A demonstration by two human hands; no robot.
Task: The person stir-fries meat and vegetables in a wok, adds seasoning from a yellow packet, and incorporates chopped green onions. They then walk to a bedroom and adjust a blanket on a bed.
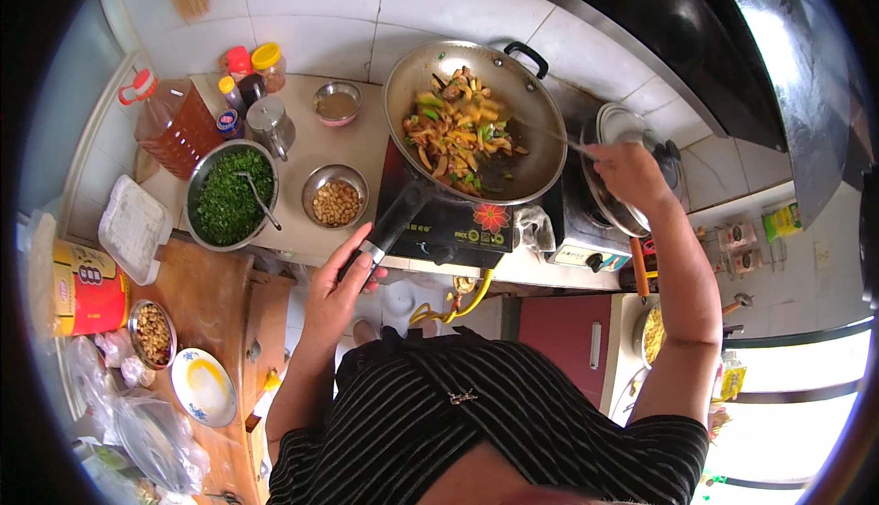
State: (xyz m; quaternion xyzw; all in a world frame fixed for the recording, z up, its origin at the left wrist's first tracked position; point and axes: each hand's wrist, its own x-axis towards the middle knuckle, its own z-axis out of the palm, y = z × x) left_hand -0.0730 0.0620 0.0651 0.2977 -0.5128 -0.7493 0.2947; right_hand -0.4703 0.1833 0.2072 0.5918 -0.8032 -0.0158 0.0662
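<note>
My left hand (343, 278) is wrapped around the black handle (395, 220) of a wok (539, 161). The wok sits tilted over a black gas stove (450, 227) with a flower printed on its front. Sliced meat, yellow strips and green pieces (457, 127) lie in the wok, some of them blurred. My right hand (628, 168) grips a thin metal utensil (560, 135) that reaches into the wok from the right. Its far end is blurred among the food, so I cannot tell its kind.
Left of the wok stand a bowl of peanuts (336, 204), a small bowl of sauce (337, 103) and a steel bowl of chopped greens (232, 196) with a spoon. An oil jug (177, 124) is behind. A lidded pot (611, 124) occupies the right burner. The range hood (659, 38) overhangs the right.
</note>
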